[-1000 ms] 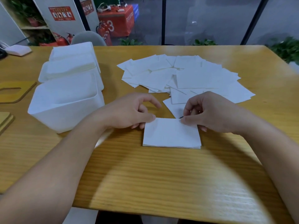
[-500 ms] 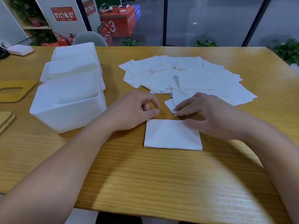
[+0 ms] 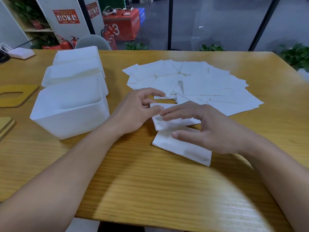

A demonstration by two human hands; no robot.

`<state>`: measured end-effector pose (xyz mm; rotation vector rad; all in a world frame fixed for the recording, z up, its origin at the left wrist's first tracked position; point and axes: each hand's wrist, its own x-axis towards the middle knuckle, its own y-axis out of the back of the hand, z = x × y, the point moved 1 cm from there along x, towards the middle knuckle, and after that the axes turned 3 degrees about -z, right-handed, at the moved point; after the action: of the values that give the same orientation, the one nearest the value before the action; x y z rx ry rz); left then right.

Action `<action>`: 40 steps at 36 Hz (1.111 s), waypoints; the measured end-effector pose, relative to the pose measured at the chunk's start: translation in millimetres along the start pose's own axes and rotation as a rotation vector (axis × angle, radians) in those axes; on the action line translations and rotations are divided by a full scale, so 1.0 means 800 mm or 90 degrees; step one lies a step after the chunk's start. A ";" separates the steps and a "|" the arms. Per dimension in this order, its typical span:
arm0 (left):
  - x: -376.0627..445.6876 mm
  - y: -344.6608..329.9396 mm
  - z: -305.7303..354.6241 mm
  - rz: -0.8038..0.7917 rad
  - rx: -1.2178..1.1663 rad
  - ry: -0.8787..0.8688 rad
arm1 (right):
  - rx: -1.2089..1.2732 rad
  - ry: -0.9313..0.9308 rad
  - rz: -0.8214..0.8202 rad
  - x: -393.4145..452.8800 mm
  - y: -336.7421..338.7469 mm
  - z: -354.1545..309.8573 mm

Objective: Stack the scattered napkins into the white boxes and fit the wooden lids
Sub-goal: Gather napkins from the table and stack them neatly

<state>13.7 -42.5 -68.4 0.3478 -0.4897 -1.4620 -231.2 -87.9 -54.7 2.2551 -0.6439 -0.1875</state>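
Observation:
Several white napkins (image 3: pixel 209 86) lie fanned out across the far middle of the wooden table (image 3: pixel 150 190). A small squared stack of napkins (image 3: pixel 184 148) sits near me. One loose napkin (image 3: pixel 167 123), blurred, lies askew over the stack's far edge. My right hand (image 3: pixel 212 129) hovers over it, its straight fingers on the napkin and its thumb down by the stack. My left hand (image 3: pixel 138 111) is just left of it, fingers loosely bent, thumb tip touching the napkin's edge. Three white boxes stand in a row at left: near (image 3: pixel 70 121), middle (image 3: pixel 55 77), far (image 3: pixel 76 54).
Wooden lids lie at the left edge, one with a slot (image 3: pixel 25 96) and a stacked pair (image 3: pixel 5 126). A white device (image 3: pixel 21 53) sits at the far left corner. Beyond the table are a grey chair back (image 3: pixel 92 42) and glass wall.
My right hand reached to the scattered pile and drew one napkin back toward the stack. My left hand's fingers opened and shifted slightly forward. The stack now lies turned at an angle.

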 end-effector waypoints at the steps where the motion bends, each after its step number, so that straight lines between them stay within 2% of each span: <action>1: 0.000 0.001 -0.001 0.007 0.010 -0.004 | 0.001 0.004 0.035 0.001 0.002 0.003; 4: -0.001 0.003 -0.001 0.029 -0.003 -0.027 | -0.005 -0.009 0.161 0.004 0.011 0.016; 6: -0.002 0.004 0.001 0.031 -0.038 -0.049 | -0.032 -0.034 0.209 0.003 0.015 0.023; 10: -0.004 0.003 0.007 -0.009 -0.120 -0.096 | -0.069 -0.042 0.225 0.002 0.016 0.023; 16: -0.007 -0.004 0.009 -0.058 -0.207 -0.128 | 0.019 -0.041 0.226 0.004 0.021 0.021; 24: -0.009 -0.003 0.016 -0.073 -0.306 -0.137 | 0.116 -0.013 0.175 0.002 0.026 0.009; 27: -0.008 -0.001 0.016 -0.051 -0.287 -0.107 | 0.197 -0.038 0.196 0.001 0.030 0.008; 29: -0.006 -0.001 0.013 -0.043 -0.247 -0.078 | 0.180 -0.070 0.204 -0.001 0.037 0.009; 35: -0.003 -0.005 0.001 -0.111 -0.078 0.029 | 0.107 -0.224 0.053 -0.010 0.050 0.021; 40: -0.002 -0.010 -0.001 -0.126 -0.074 0.039 | 0.103 -0.268 -0.026 -0.010 0.051 0.028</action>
<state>6.8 -42.0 -73.3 0.3549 -0.3266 -1.6596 -261.5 -122.4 -41.4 2.4048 -0.8553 -0.6638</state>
